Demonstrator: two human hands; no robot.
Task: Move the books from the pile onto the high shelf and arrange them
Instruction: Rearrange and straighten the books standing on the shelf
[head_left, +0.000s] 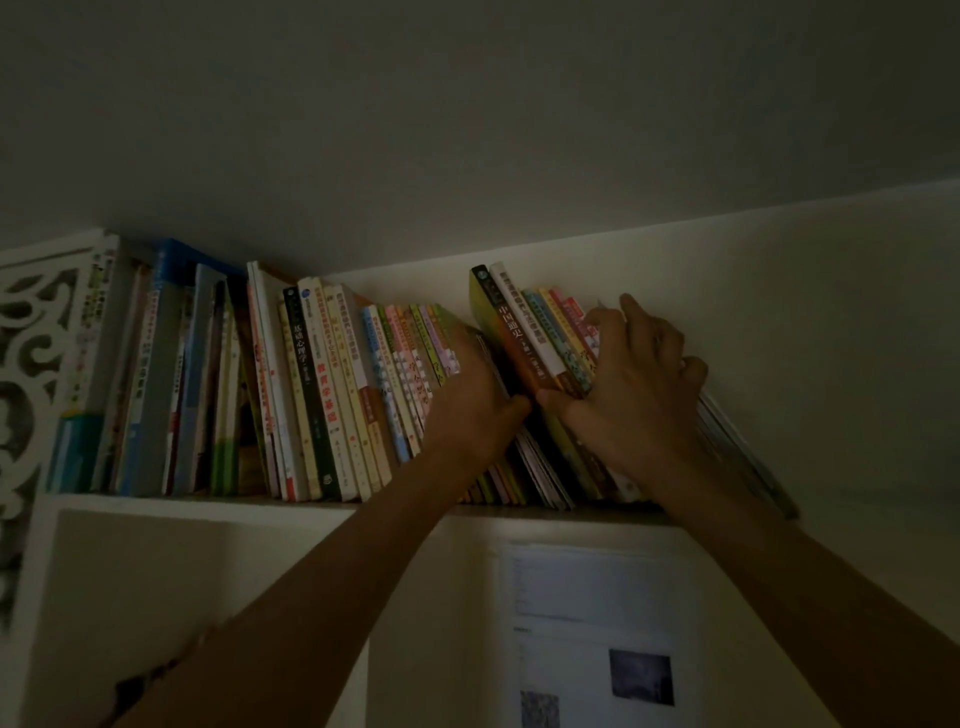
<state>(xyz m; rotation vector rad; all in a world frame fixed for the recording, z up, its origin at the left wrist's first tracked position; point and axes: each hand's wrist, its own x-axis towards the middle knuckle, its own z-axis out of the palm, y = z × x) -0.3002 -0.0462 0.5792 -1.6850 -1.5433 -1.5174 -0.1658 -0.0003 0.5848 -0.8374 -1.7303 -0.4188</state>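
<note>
Head view: my left hand (475, 410) lies flat against leaning books (540, 338); my right hand (641, 374) pinches their thin, floppy spines. I'd grip mid-spine.

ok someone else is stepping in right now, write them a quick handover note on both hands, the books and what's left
Left hand: pressed into the row of books on the high shelf, thumb against a leaning bundle; whether the fingers curl round anything is hidden.
Right hand: fingers curled over the tops of the thin books at the right end, gripping them.
Books: a long row already stands on the shelf. The left part is close to upright; the right bundle, with the dark-spined book, leans hard to the left.
Done: many books shelved.
Left: straighten the right bundle and close the gap. The pile is out of view, so what remains there is unknown.
</note>
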